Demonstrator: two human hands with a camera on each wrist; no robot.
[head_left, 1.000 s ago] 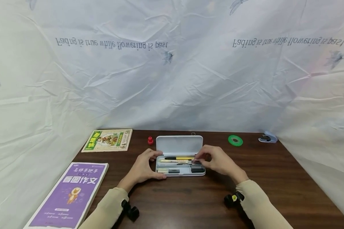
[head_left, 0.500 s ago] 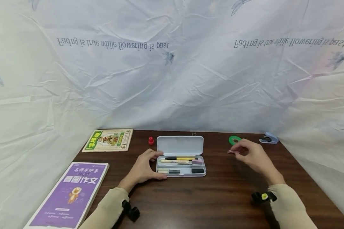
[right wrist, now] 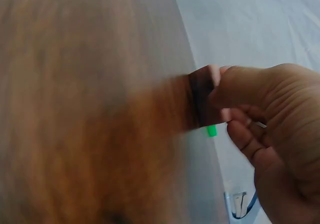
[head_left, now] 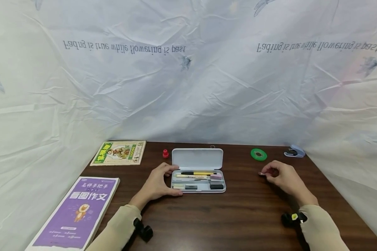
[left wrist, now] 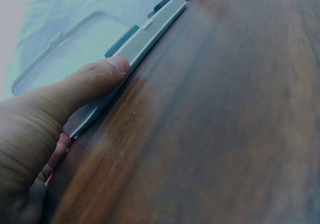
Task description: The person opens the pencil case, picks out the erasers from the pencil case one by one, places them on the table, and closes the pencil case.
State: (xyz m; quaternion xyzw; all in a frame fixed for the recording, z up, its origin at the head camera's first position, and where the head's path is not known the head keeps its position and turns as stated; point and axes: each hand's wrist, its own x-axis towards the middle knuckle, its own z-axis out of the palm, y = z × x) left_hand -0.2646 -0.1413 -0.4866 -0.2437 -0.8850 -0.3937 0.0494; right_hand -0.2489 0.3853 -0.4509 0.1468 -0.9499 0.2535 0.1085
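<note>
An open white pencil case (head_left: 197,158) lies on the table with its lid tipped back. My left hand (head_left: 157,183) grips its left end, thumb (left wrist: 107,78) at the front edge and fingers behind. Inside are a yellow-and-black pen (head_left: 201,173), a pale pen (head_left: 185,176), a mauve eraser-like block (head_left: 215,177) and a dark block (head_left: 216,187). To the right of the case, my right hand (head_left: 284,179) pinches a small, flat rectangular piece (right wrist: 202,96) low over the table. Its shiny face mirrors the brown wood; I cannot tell its kind.
Behind the right hand lie a green tape roll (head_left: 258,154) and a light blue stapler (head_left: 294,151). A small red object (head_left: 165,153) stands left of the lid. An illustrated book (head_left: 118,153) and a purple book (head_left: 75,212) lie at the left. A white sheet (head_left: 188,87) hangs behind.
My right hand has taken the small flat piece out of the pencil case, carried it right, then lowered it toward the table. The left hand has stayed on the case.
</note>
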